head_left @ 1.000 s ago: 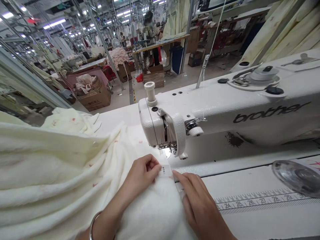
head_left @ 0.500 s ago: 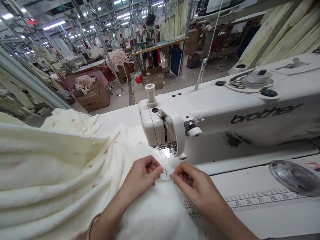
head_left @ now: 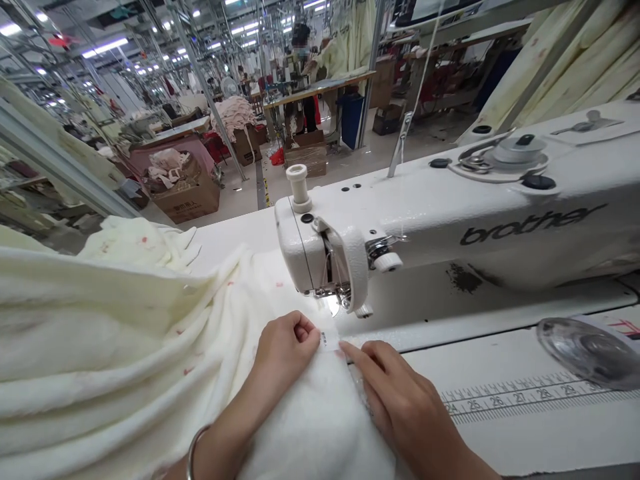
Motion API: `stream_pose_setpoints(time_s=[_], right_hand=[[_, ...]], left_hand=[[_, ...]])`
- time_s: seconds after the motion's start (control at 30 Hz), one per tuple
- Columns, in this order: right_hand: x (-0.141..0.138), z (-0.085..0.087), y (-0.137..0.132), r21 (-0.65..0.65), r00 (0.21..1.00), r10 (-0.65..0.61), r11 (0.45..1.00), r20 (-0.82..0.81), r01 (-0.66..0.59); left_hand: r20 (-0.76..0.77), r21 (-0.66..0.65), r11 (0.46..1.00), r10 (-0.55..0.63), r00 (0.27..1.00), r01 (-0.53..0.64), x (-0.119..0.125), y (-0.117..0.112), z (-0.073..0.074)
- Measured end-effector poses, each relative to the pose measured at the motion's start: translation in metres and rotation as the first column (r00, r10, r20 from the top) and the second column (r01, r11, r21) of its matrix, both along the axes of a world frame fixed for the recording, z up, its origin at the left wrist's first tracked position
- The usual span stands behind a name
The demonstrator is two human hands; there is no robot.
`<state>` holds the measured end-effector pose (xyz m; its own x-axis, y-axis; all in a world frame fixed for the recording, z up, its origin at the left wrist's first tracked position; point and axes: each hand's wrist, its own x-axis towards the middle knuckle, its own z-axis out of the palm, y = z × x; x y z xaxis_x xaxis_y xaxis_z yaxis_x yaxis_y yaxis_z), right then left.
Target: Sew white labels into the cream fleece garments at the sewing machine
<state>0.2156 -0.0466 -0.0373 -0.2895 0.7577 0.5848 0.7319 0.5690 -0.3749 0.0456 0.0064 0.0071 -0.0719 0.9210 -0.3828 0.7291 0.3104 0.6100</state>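
Observation:
A small white label (head_left: 323,340) with dark print lies on the edge of a cream, fluffy fabric (head_left: 320,413), just in front of the sewing machine's needle area (head_left: 340,299). My left hand (head_left: 287,350) is closed, its thumb and forefinger pinching the label's left side. From the right, my right hand (head_left: 400,393) reaches in with its index finger stretched out, the tip touching the label's right edge. Its other fingers are bent over the fabric's edge, and its thumb is partly hidden. The white sewing machine head (head_left: 313,243) stands directly beyond both hands.
Fabric folds (head_left: 125,333) with small reddish prints spread over the left of the table. A printed ruler scale (head_left: 520,400) and a clear round dish-like object (head_left: 580,353) are at the right. Boxes (head_left: 187,193) and a person at another machine are beyond.
My right hand has gone from a pinch at the label's right side to a stretched index finger there, lower over the fabric edge. The label has shifted slightly left and up.

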Motion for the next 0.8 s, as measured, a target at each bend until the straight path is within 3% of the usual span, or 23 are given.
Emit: stream_pose_setpoints(time_s=[0.17,0.8], right_hand=[[-0.0048,-0.0025,0.0008,0.081,0.998,-0.028,0.996,0.049,0.024],[-0.0052,-0.0064,0.0002,0.068,0.998,-0.012,0.998,0.060,0.008]], left_hand=[[-0.013,0.007,1.000,-0.014,1.000,0.014,0.0004,0.0005,-0.0012],[-0.054,0.022,0.999,-0.040,0.998,0.041,-0.0002,-0.0011,-0.0010]])
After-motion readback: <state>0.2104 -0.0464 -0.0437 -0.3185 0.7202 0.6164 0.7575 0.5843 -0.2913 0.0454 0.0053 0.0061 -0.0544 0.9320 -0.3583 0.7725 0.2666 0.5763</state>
